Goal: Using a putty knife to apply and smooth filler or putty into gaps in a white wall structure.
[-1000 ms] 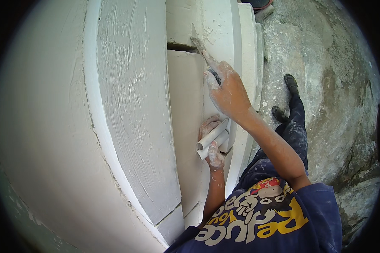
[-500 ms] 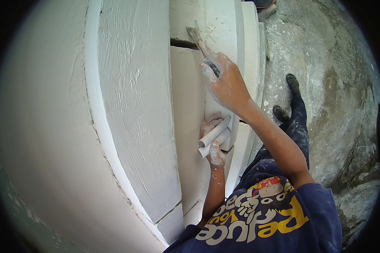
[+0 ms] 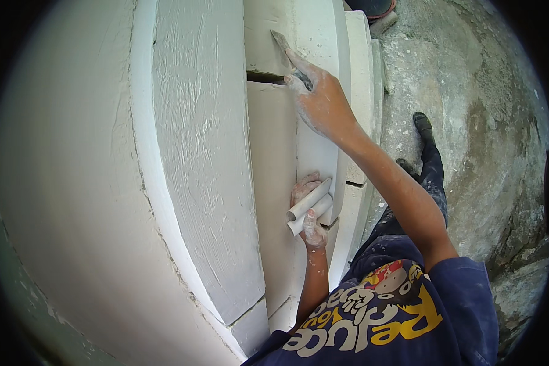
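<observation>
My right hand [image 3: 327,105] is closed around the dark handle of a putty knife [image 3: 280,41], index finger stretched along it toward the blade. The metal blade lies over the pale ledge surface, just beyond a dark open joint [image 3: 263,77]. Closer to my body, my left hand [image 3: 313,234] grips a white holder [image 3: 311,200] shaped like two curved pipe pieces side by side. Its thumb presses on the near side, and the other fingers wrap the far side. Whitish powder or paste coats both hands.
A long white textured slab [image 3: 204,152] runs along the left, beside a smooth pale wall [image 3: 73,171]. Stepped white ledges [image 3: 358,91] drop on the right to a stained concrete floor [image 3: 476,73]. A dark bucket [image 3: 373,7] stands at the far end.
My right hand and the putty knife have moved farther away from me, past the open joint. My view has shifted slightly. The left hand keeps its grip on the white holder.
</observation>
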Demonstrator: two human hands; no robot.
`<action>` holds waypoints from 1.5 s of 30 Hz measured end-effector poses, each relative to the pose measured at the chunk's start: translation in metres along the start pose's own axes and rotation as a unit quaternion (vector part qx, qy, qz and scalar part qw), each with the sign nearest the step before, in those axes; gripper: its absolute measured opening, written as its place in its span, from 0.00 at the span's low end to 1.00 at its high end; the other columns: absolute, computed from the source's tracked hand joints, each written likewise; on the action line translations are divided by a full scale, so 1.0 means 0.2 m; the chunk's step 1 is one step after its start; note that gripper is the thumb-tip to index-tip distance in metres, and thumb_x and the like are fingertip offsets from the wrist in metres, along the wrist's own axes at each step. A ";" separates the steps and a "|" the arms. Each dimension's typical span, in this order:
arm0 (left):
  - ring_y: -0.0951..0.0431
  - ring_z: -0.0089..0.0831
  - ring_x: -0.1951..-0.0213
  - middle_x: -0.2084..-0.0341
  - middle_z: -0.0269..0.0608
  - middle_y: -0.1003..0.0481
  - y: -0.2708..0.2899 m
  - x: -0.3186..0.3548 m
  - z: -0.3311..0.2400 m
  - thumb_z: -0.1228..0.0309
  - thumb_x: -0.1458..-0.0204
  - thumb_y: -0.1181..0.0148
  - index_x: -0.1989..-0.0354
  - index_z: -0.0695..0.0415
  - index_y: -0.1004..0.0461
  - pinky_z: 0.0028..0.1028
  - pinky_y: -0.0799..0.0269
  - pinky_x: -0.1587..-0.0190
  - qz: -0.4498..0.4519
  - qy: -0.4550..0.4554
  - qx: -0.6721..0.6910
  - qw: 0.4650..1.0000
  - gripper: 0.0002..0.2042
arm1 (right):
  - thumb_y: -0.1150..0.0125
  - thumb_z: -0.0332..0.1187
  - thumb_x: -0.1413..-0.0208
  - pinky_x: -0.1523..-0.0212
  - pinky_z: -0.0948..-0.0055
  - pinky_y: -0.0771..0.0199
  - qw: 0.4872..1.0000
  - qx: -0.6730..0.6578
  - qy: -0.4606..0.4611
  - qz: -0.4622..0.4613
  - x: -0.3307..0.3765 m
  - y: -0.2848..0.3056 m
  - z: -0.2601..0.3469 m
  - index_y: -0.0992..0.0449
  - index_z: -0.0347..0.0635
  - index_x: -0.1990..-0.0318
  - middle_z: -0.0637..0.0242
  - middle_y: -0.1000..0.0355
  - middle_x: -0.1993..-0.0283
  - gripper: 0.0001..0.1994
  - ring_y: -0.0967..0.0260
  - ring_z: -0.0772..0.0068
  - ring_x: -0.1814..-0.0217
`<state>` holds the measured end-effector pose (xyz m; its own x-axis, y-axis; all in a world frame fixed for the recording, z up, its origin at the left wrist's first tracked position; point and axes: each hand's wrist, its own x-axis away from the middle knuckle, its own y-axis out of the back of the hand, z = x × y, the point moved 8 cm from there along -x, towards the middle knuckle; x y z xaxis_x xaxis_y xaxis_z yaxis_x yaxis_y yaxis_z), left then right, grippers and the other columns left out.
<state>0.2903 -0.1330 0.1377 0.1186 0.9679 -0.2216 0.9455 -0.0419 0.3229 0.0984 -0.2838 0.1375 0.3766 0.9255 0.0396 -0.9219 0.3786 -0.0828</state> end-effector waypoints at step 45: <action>0.24 0.58 0.48 0.56 0.63 0.24 0.03 0.04 0.00 0.47 0.42 0.55 0.56 0.70 0.25 0.53 0.34 0.40 -0.055 0.016 -0.033 0.998 0.31 | 0.49 0.37 0.30 0.32 0.59 0.35 0.996 -0.058 0.061 -0.041 -0.07 0.01 0.04 0.37 0.29 0.31 0.35 0.30 0.38 0.26 0.32 0.39 0.33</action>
<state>0.2971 -0.1252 0.1388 0.0050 0.9733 -0.2297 0.9298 0.0800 0.3593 0.0901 -0.2959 0.1440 0.4658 0.8821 -0.0704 -0.8732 0.4453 -0.1981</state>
